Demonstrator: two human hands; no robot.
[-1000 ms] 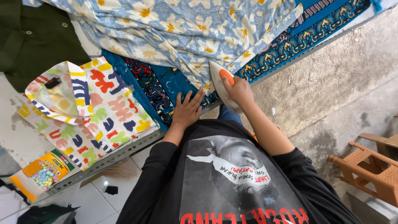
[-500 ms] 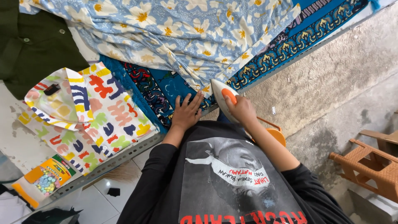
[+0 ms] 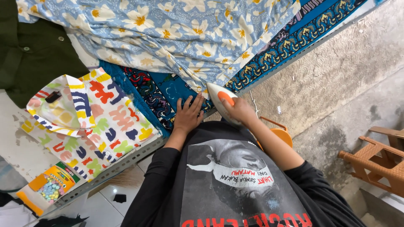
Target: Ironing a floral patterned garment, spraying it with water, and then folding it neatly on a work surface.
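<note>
Dark green garment [image 3: 29, 54], matte woven cloth with small buttons, bunched at the far left of the table.

Sachet packet [image 3: 46, 189], glossy plastic, orange and green, with pastel beads showing through a window; lies at the lower left on the pale table edge [image 3: 17, 147].

Folded shirt [image 3: 90, 120], crisp white cotton printed with blocky multicoloured shapes, collar turned up; lies flat just right of the green garment.

Batik cloth [image 3: 164, 92], deep blue with an ornate patterned border, spread smooth as an underlay along the metal table rim.

Floral fabric [image 3: 176, 33], light blue, soft and rumpled, with white and yellow flowers; heaped over the batik cloth.

Left hand [image 3: 188, 115], open, fingers spread, palm pressed flat on the batik cloth beside the floral hem.

Iron [image 3: 221, 103], smooth white pointed body with orange handle, its tip at the floral fabric's edge, just right of the left hand.

Right hand [image 3: 240, 111], closed around the iron's handle.

Plastic stool [image 3: 376, 162], tan, ribbed, on rough concrete floor, well apart at right.
</note>
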